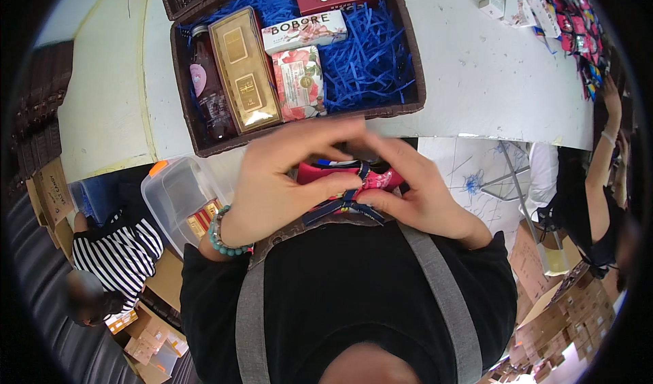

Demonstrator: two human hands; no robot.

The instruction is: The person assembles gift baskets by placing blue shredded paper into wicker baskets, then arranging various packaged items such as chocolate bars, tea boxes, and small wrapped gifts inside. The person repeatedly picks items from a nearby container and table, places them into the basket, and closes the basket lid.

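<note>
Before you is a pale, smooth surface (490,85) with a curved near edge. Directly on it, near you, sits an open brown wicker basket (181,85); to your right are small white boxes (493,0) beside heaped pink-and-black packets (578,30).

The person wears a plain black T-shirt (360,282) with a rounded neckline (360,325) in the same black cloth. The left sleeve (209,289) and the right sleeve (493,275) are short and loose, leaving the forearms bare. Over the shirt lie the left strap (249,316) and the right strap (442,292) of an apron (275,240), both broad, flat and grey, with a faintly mottled weave. Only a narrow greyish-brown strip of the apron's upper edge shows. On the wrist behind the left hand (289,170) sits a bracelet (235,251) of round turquoise beads, with paler, smaller beads farther round the wrist
</note>
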